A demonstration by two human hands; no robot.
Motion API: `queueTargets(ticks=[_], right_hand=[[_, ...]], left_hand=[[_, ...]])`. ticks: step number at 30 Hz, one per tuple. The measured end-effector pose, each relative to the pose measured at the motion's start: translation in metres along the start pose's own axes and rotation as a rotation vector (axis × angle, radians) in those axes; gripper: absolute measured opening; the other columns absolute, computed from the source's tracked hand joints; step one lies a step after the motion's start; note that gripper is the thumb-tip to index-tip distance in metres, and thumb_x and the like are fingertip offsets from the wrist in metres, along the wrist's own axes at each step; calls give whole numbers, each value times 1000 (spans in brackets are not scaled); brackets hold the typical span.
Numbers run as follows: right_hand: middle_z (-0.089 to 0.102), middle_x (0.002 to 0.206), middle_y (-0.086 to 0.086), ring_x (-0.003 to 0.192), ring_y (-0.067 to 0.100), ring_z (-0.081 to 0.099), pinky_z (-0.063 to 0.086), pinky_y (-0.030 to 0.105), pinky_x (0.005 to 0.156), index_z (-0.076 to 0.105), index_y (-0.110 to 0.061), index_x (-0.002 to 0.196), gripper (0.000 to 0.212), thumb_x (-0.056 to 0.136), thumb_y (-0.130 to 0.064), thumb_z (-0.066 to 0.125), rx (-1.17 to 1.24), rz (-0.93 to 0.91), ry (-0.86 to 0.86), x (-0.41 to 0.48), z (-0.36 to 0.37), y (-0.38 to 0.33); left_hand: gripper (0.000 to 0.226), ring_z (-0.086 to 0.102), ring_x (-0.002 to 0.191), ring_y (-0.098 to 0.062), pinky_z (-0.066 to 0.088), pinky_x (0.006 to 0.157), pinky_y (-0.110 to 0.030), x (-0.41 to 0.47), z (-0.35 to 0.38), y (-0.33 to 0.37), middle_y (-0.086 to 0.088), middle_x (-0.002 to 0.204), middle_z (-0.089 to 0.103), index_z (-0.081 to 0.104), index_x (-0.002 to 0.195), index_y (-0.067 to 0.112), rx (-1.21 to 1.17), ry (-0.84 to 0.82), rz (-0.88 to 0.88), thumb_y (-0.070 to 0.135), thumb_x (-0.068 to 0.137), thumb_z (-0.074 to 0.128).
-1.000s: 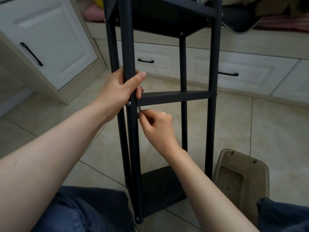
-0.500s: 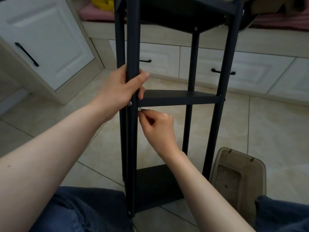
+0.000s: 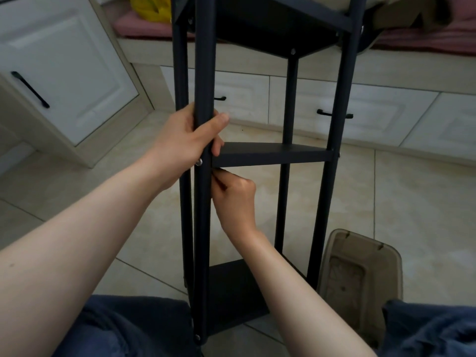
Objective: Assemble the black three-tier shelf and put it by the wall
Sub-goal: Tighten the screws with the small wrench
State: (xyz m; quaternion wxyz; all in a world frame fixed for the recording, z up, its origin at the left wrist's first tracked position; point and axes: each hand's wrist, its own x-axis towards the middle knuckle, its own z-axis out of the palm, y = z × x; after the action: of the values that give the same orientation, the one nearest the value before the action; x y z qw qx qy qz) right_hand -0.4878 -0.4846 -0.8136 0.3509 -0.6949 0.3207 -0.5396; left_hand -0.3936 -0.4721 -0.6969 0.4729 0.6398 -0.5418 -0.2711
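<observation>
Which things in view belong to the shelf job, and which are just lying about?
In the job: black shelf, left hand gripping its near post, right hand curled under the middle tier, screw.
Lying about: brown tray on the floor, yellow bag, pink cushion.

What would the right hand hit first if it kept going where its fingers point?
Likely the underside of the middle shelf, where it joins the front post; the right hand is nearly there, though depth is unclear.

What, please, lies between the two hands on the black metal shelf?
Head view: the black middle tier's end and a silver screw head lie between the left hand and the right hand.
</observation>
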Motion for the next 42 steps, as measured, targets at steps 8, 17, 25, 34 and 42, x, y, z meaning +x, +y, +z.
queueTargets(ticks=[8, 17, 25, 34, 42], right_hand=[[50, 61, -13, 48, -7, 45, 34, 4, 57, 69, -1, 70, 21, 91, -1, 64, 28, 2, -6, 3, 1, 3], [51, 50, 1, 47, 18, 43, 36, 38, 51, 62, -3, 63, 29, 92, -6, 61, 68, 172, -145, -2, -16, 2], [60, 57, -2, 51, 12, 50, 39, 32, 54, 73, -2, 77, 23, 94, -11, 62, 39, 147, -215, -1, -31, -9], [60, 57, 4, 48, 11, 44, 33, 23, 52, 75, -1, 78, 22, 94, -9, 63, 58, 136, -194, 0, -33, -12], [59, 55, 12, 51, 28, 52, 44, 44, 57, 70, 2, 70, 29, 95, -10, 63, 40, 133, -186, 2, -30, -13]], left_hand=[[21, 66, 77, -17, 48, 71, -11, 2, 0, -1, 6, 57, 59, 54, 99, 15, -15, 4, -14, 36, 102, 57], [21, 68, 75, -20, 50, 72, -12, 1, -1, -1, 6, 57, 61, 55, 99, 17, 18, 13, -10, 37, 101, 57], [22, 69, 82, -25, 54, 76, -28, -2, 0, 0, 5, 58, 61, 55, 100, 18, 32, 27, -20, 40, 101, 58], [22, 69, 85, -27, 53, 74, -20, -2, 3, 3, 4, 58, 62, 56, 100, 17, 25, 32, -33, 39, 101, 58], [21, 69, 85, -28, 54, 79, -29, 0, 5, 1, 4, 58, 62, 56, 99, 19, 13, 48, -23, 39, 101, 58]])
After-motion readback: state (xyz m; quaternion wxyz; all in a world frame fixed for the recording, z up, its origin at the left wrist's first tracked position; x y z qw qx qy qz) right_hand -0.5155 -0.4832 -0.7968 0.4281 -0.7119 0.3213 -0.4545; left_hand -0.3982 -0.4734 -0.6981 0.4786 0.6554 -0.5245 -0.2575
